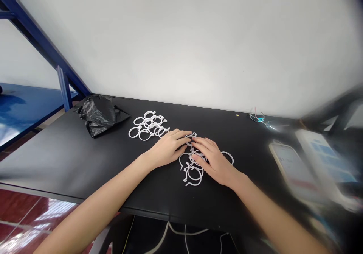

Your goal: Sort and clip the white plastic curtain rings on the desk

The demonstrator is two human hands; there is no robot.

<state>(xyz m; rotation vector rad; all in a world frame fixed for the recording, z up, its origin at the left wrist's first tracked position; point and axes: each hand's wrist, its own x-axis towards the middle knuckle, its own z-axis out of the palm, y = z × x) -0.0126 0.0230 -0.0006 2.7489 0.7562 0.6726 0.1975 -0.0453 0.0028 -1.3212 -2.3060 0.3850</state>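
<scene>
Both my hands rest on a black table over a loose pile of white plastic rings. My left hand lies flat with its fingers stretched out, the tips touching a ring at the top of the pile. My right hand lies palm down on the pile, fingers extended toward the left hand's fingertips. Whether either hand pinches a ring is hidden by the fingers. A second cluster of white rings lies farther back and to the left, apart from both hands.
A crumpled black plastic bag sits at the table's back left. A phone and blurred objects lie at the right. A small clear item rests near the white wall. Blue metal framing stands at left. Cables hang below the front edge.
</scene>
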